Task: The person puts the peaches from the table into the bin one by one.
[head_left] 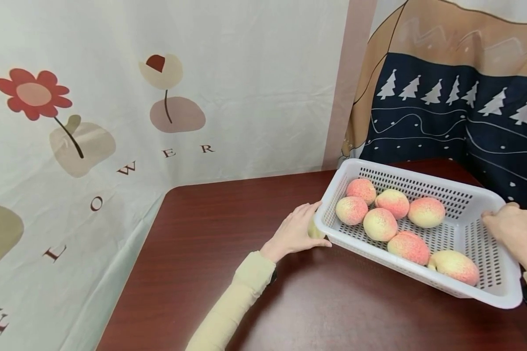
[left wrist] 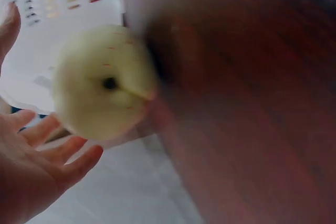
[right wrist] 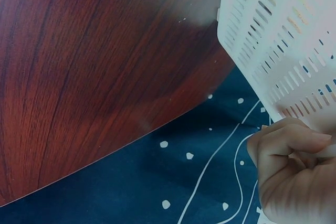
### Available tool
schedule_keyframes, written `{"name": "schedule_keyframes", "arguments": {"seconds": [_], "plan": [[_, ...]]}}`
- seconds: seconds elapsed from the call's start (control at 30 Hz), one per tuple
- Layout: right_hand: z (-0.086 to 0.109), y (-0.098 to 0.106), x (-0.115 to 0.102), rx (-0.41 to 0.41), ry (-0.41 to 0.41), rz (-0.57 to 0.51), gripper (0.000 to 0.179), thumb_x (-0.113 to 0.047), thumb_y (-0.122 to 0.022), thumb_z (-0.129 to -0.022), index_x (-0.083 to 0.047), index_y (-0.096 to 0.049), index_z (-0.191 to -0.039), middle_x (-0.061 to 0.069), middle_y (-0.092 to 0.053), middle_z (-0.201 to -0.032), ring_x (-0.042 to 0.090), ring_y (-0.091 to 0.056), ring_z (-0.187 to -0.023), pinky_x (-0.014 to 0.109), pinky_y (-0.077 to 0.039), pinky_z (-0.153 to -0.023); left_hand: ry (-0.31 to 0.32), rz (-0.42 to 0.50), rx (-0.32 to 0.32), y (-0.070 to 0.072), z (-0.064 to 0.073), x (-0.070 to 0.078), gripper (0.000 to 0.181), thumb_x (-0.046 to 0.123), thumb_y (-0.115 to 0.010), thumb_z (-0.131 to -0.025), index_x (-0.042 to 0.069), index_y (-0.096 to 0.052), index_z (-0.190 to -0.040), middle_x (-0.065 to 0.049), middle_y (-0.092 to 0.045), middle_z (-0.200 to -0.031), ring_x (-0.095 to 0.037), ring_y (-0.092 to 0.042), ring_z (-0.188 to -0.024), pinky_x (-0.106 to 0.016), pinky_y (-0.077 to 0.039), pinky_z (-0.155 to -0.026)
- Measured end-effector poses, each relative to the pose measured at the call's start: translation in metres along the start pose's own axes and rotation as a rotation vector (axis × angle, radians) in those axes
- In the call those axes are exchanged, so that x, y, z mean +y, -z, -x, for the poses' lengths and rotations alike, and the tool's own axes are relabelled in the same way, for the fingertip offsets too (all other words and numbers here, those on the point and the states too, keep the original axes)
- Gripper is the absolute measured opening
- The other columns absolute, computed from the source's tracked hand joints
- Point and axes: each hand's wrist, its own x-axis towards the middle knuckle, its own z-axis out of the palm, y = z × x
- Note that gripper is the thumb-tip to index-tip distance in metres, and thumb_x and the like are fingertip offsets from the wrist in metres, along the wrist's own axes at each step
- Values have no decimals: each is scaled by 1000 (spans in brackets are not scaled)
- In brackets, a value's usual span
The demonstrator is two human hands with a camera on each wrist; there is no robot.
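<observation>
A white plastic basket [head_left: 456, 239] with slotted walls, tilted over the table, holds several pink-and-yellow peaches [head_left: 380, 224]. My right hand [head_left: 516, 234] grips its right end by the rim; the right wrist view shows that hand [right wrist: 294, 169] with curled fingers at the basket's corner [right wrist: 257, 51]. At the basket's left end is my left hand [head_left: 296, 231], thumb and fingers spread. A pale yellow peach [left wrist: 105, 85], blurred, lies between that hand and the basket; in the head view the rim mostly hides it. The left fingers [left wrist: 73, 156] are not curled round it.
A dark red-brown wooden table [head_left: 228, 209] lies underneath. Behind and left hangs a pale curtain [head_left: 254, 97] with flower prints and letters. A navy cloth [head_left: 421, 122] with white trees hangs at the back right, beyond the table's edge.
</observation>
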Motion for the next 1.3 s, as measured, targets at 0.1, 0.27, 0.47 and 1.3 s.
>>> {"name": "schedule_keyframes", "arguments": {"seconds": [0.1, 0.27, 0.47, 1.3], "plan": [[1, 0, -1, 15, -1, 14, 54, -17, -34, -94, 32, -23, -116, 39, -41, -79, 35, -58, -50, 35, -48, -40, 45, 71, -15, -6, -4, -5, 105, 54, -82, -65, 21, -27, -148, 4, -56, -134, -18, -51, -125, -35, -46, -98], [1, 0, -1, 7, 6, 1, 54, -17, -33, -94, 32, -22, -116, 39, -42, -79, 34, -58, -49, 36, -49, -40, 119, 104, -35, -12, -12, -9, 115, 50, -83, -64, 17, -17, -151, 1, -59, -131, -19, -58, -116, -34, -48, -94], [-1, -2, 3, -15, 8, -20, 56, -17, -33, -94, 32, -20, -118, 38, -42, -78, 32, -58, -47, 36, -49, -41, 150, 48, -91, -16, -18, -10, 95, 52, -83, -63, 22, -39, -142, 0, -54, -132, -22, -55, -114, -37, -50, -89], [-4, -1, 4, -16, 9, -6, 57, -18, -32, -93, 32, -20, -119, 37, -42, -77, 33, -58, -49, 35, -49, -40, 155, 43, -121, -16, -21, -13, 73, 32, -87, -63, 15, -50, -124, -7, -55, -119, -26, -55, -103, -33, -47, -87]]}}
